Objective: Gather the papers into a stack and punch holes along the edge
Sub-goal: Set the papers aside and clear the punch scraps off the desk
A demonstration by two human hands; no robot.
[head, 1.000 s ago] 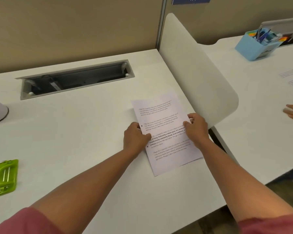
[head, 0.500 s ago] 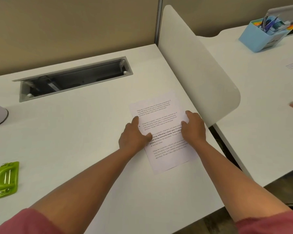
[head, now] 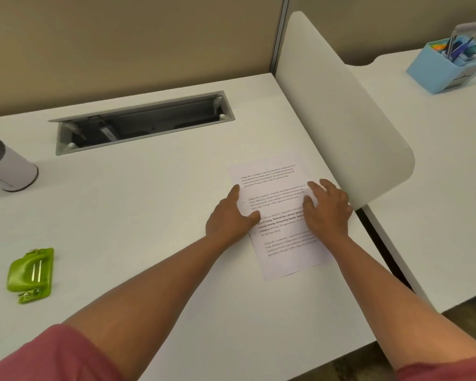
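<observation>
Papers [head: 272, 193] are getting squared up under flat left hand [head: 230, 217] and right hand [head: 327, 209], gripping nothing, green punch [head: 30, 273] lying untouched.

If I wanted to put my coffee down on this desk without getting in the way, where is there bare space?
The widest bare patch lies between the green hole punch and the left hand, below the cable tray opening. The near desk edge between the forearms is bare too. It is crowded at the right, where both hands, the right hand included, rest on the papers beside the white divider.
</observation>
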